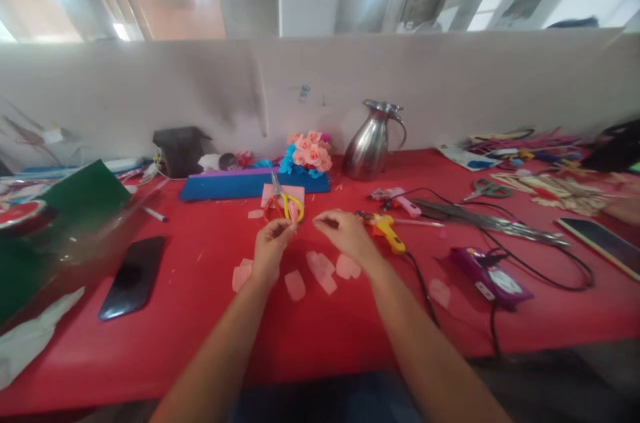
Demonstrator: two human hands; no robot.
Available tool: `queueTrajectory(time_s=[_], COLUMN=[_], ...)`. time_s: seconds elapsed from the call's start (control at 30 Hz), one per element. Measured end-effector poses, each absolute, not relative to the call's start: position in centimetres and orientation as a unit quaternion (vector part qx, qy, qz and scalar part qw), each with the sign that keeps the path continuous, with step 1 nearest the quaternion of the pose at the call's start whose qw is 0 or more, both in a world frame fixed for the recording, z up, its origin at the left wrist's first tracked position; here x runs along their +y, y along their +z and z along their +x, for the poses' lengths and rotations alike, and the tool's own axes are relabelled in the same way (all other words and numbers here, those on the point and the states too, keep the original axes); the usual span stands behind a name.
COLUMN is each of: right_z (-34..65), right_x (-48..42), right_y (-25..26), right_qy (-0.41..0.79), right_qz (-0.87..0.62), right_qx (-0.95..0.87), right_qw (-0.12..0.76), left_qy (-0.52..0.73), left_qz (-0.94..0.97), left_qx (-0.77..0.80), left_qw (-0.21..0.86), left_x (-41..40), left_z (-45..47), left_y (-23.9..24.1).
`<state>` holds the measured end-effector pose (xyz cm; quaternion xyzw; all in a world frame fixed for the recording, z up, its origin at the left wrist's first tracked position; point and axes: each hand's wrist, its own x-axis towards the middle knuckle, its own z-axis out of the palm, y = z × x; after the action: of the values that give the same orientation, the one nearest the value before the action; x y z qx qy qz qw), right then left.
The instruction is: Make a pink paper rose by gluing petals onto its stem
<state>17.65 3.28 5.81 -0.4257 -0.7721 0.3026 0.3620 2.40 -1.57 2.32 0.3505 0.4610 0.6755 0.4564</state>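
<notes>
My left hand [271, 246] is closed in a pinch on a small pink paper petal [293, 211], which sticks up from the fingertips. Just to the right, my right hand [345, 231] is held with thumb and fingers together; whatever they hold, if anything, is too small to make out. Behind the left hand lie scissors [285, 199] with red and yellow handles, partly over a pink paper square [269, 192]. Loose pink paper petals [295, 285] lie on the red table [320, 336] beneath both hands. A yellow glue gun [387, 231] is right of my right hand.
Pink paper flowers [313, 155] stand behind blue paper [225, 186], beside a steel jug [369, 143]. Phones [134, 276] lie left and right. A purple power box [493, 278], cables, long metal shears [493, 222] and green-handled scissors [489, 190] occupy the right. Another person's hand [625, 210] shows at the right edge.
</notes>
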Motion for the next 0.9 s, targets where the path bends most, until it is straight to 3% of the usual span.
queueTrajectory(time_s=[0.17,0.5,0.73,0.9], right_z=[19.2,17.7,18.3,17.9], right_x=[3.3,2.5,3.0,2.7], right_y=[4.6,2.2,1.6,1.4], right_qy=[0.304,0.262,0.327,0.383], right_qz=[-0.472,-0.443,-0.445,-0.408], right_qx=[-0.791,-0.835,-0.785,-0.776], right_qw=[0.243,0.195,0.28,0.29], left_qy=[0.684,0.68,0.677,0.674], left_qz=[0.349,0.331,0.301,0.279], left_qx=[0.446,0.449,0.45,0.419], left_qw=[0.46,0.476,0.499,0.54], left_x=[-1.4,-1.3,-1.2,-1.2], left_z=[2.3,2.3,2.3,2.3], left_y=[2.2,2.0,1.6,1.9])
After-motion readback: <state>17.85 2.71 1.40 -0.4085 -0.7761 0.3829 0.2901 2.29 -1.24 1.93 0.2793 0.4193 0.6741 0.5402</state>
